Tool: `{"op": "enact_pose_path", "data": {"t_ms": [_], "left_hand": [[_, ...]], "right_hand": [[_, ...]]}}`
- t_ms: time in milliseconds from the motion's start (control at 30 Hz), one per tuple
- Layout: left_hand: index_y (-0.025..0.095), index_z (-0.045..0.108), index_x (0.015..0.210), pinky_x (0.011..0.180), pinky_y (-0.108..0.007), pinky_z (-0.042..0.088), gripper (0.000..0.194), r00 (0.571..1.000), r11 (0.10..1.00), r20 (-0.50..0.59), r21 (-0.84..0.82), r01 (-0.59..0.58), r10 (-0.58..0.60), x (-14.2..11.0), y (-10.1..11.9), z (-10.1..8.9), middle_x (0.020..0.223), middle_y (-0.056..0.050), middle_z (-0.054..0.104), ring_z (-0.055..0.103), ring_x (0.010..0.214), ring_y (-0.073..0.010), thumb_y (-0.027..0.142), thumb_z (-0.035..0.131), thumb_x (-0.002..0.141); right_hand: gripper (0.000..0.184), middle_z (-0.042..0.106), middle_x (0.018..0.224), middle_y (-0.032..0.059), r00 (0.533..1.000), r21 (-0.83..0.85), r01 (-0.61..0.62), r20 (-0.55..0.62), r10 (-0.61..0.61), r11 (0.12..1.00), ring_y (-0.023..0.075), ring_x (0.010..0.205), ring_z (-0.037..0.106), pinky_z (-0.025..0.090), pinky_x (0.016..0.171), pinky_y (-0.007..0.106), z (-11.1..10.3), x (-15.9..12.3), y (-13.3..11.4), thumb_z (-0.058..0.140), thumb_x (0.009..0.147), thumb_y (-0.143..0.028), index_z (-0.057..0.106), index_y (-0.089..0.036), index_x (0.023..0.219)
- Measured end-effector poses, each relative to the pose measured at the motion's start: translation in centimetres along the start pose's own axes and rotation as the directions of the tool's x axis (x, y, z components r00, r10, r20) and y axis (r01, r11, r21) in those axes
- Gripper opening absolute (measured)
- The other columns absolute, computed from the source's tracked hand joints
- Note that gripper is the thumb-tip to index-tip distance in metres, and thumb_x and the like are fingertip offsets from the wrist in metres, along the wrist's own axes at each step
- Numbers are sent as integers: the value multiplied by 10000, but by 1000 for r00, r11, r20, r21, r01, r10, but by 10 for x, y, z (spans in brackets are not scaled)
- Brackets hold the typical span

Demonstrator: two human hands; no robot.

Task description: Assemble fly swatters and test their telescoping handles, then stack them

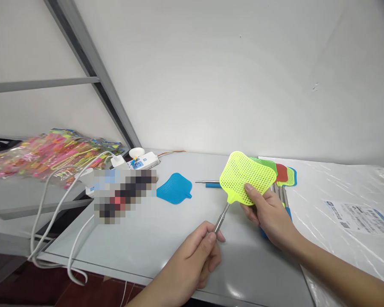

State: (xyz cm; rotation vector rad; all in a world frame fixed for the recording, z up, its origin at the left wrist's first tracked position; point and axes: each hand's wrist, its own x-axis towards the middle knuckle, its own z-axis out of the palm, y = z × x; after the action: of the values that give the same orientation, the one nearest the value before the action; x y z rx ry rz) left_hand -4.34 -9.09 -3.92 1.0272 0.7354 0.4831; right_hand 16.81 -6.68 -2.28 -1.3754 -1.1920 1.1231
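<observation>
My right hand (269, 213) grips the lower edge of a yellow mesh fly swatter head (245, 177), held just above the white table (141, 238). A thin metal rod (221, 217) runs from that head down to my left hand (196, 256), whose fingers are pinched shut around the rod's lower end. A loose blue swatter head (174, 188) lies flat on the table to the left. Behind it lies another metal rod with a blue grip (208, 183).
A stack of green, red and blue swatters (283, 175) with metal handles lies behind my right hand. Clear plastic bags with a label (348, 204) cover the table's right side. A white power strip (144, 161) with cables and a bag of colourful items (45, 155) sit at left.
</observation>
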Motion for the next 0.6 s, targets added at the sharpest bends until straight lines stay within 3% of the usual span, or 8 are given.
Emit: {"op": "enact_pose_path", "data": {"t_ms": [167,267,400,500,600], "left_hand": [[217,489,990,366,-166,171,291,1000,1000,-7,-7,-12,12,-1,0,0,615,75,368,181,420,-47,461,331,1003],[213,492,954,359,-167,146,293,1000,999,20,-50,-12,13,-3,1,1,602,86,302,136,419,-47,466,350,997],[220,477,932,349,-168,160,305,999,999,43,-49,2,0,-10,13,4,592,95,264,120,401,-47,490,347,991],[228,459,933,357,-176,199,316,999,997,32,71,-20,18,-18,25,10,600,93,280,155,405,-56,511,329,987],[226,443,913,397,-192,241,336,996,945,-51,323,-52,72,-27,35,19,641,76,327,246,451,-71,525,307,984]], "right_hand": [[578,371,427,-41,999,-7,44,29,-44,999,77,392,314,205,421,258,0,-3,-4,421,922,-594,439,-194,506],[576,351,440,-44,991,-41,83,106,-78,996,75,404,293,198,418,257,-2,-4,-9,418,927,-584,404,-197,500],[539,353,452,-53,985,-59,87,157,-77,994,70,405,273,189,411,252,-3,-9,-20,448,919,-575,388,-201,536],[507,362,452,-59,988,-28,99,124,-95,995,70,397,273,181,401,250,-3,-15,-29,478,908,-570,400,-205,565],[546,343,434,-55,987,-15,117,115,-114,993,68,379,266,177,391,257,-3,-23,-37,470,908,-577,388,-203,518]]}}
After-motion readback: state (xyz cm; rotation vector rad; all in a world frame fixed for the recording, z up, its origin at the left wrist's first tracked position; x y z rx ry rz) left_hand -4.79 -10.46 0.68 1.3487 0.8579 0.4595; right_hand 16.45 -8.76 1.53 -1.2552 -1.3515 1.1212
